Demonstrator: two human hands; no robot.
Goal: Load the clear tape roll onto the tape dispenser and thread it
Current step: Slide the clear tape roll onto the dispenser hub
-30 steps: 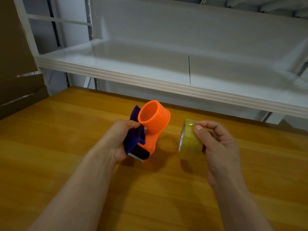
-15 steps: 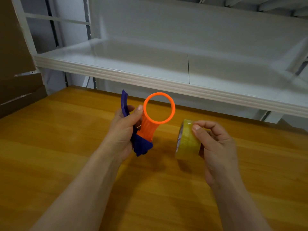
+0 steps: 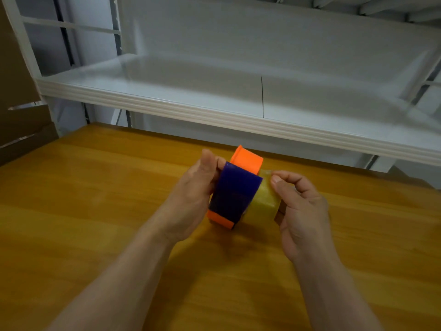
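A warm orange-brown wooden table (image 3: 95,187) runs under a white metal shelf (image 3: 214,115), and both hands work above the table's far middle, just in front of the shelf's lip. The clear tape roll (image 3: 263,203), yellowish and see-through, is held up off the wood with its curved face towards the person, and its left side is pressed against the tape dispenser (image 3: 235,194). The dispenser's broad purple flap faces up and overlaps the roll's near edge. Its orange hub (image 3: 248,161) shows above and behind the flap, and an orange strip shows along the bottom. From here I can't tell whether the roll already sits over the hub or only butts against it. The right hand (image 3: 303,206) pinches the roll, thumb on the top rim and fingers curled round the far side. The left hand (image 3: 191,197) grips the dispenser from the left, thumb at the flap's upper corner. Brown cardboard (image 3: 16,68) leans at the far left, beside the shelf frame.
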